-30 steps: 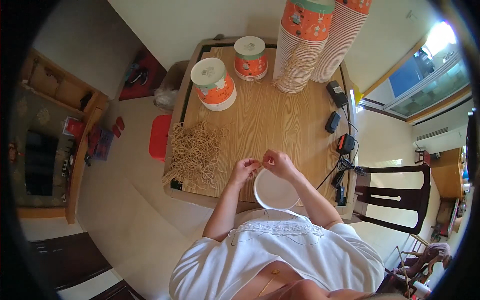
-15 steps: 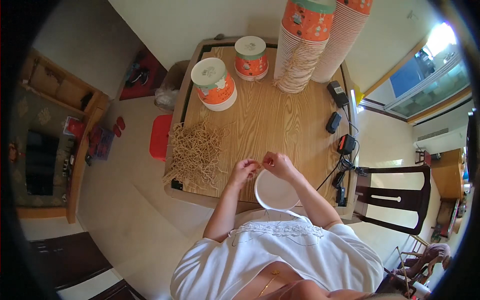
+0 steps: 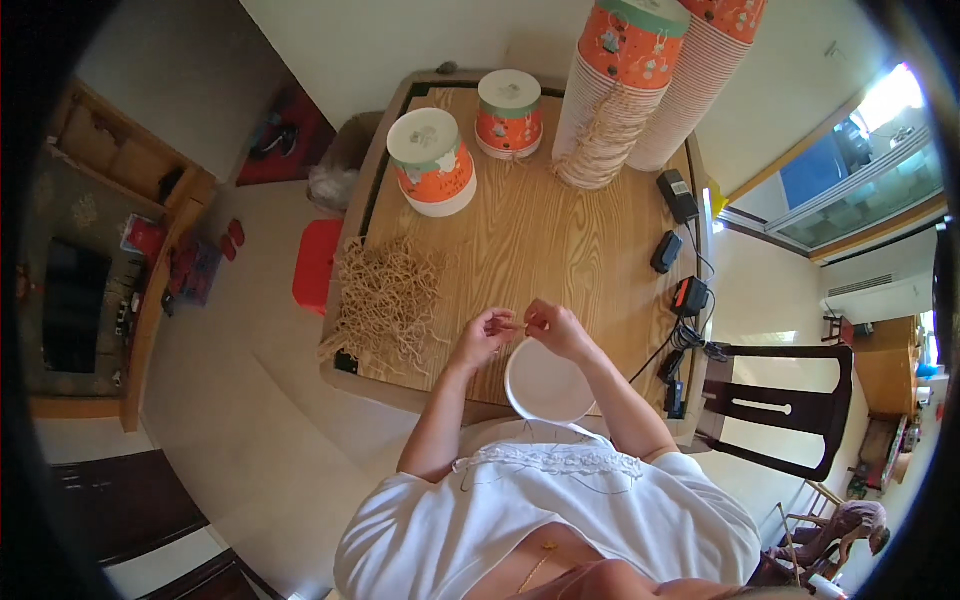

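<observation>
My left hand [image 3: 486, 338] and my right hand [image 3: 556, 328] are close together over the table's near edge, fingers pinched. A short tan paper cord [image 3: 516, 325] shows between their fingertips. Just below them a white paper bucket [image 3: 548, 385] stands against my body at the table edge, its open mouth toward me. My right forearm passes over its right side. Left of my hands lies a loose heap of tan paper cords [image 3: 390, 300].
Two upturned orange-and-green paper buckets [image 3: 432, 165] [image 3: 508, 115] stand farther back. Behind them rise tall stacks of buckets [image 3: 635, 45], one with cords hanging down its side. Black power adapters [image 3: 690, 296] and cables line the right edge. A dark wooden chair [image 3: 770, 405] stands to the right.
My hands stay near the bucket's rim, with the cord between them showing a little more. The whole view has shifted slightly.
</observation>
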The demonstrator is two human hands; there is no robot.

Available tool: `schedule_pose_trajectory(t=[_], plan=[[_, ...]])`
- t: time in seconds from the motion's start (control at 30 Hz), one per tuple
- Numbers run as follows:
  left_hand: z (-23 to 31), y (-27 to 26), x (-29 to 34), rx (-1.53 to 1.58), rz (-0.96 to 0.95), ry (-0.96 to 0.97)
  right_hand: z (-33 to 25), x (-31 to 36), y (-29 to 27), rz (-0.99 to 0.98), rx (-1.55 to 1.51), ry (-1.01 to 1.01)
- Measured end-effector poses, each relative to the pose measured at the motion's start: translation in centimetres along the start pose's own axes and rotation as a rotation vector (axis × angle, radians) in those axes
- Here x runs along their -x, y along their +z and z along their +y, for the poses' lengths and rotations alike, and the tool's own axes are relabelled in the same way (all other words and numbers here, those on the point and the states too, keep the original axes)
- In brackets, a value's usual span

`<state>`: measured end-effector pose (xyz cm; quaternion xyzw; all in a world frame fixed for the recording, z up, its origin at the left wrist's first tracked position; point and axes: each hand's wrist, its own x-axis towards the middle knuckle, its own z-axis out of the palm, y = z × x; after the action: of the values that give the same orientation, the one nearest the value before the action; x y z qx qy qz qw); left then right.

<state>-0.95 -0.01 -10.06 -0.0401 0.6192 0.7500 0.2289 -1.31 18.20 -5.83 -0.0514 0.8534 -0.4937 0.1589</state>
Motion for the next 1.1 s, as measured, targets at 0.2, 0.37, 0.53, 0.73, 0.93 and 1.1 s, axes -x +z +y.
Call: schedule_pose_trajectory(t=[0.2, 0.37, 0.53, 0.73, 0.93, 1.1], plan=[[-0.2, 1.2, -0.6, -0.220, -0.080, 0.167, -0.4, 0.2, -0.2, 0.016, -0.007, -0.003], [-0.1, 1.6, -0.8, -0.303, -0.023, 0.135, -0.3, 0.3, -0.4, 0.024, 0.002, -0.006], [-0.3, 1.1, -1.0, -0.309, -0.019, 0.102, 0.0, 0.3, -0.4, 0.050, 0.016, -0.035], [0.1, 1.2, -1.2, -0.204, -0.021, 0.060, -0.1, 0.0, -0.5, 0.003, 0.101, 0.014], [-0.6, 0.7, -1.3, -0.236, -0.035, 0.033, -0.4, 0.2, -0.5, 0.021, 0.083, 0.040], [-0.2, 0.5, -1.1, -0.241, -0.037, 0.000, 0.3, 0.1, -0.5, 0.045, 0.033, 0.031]])
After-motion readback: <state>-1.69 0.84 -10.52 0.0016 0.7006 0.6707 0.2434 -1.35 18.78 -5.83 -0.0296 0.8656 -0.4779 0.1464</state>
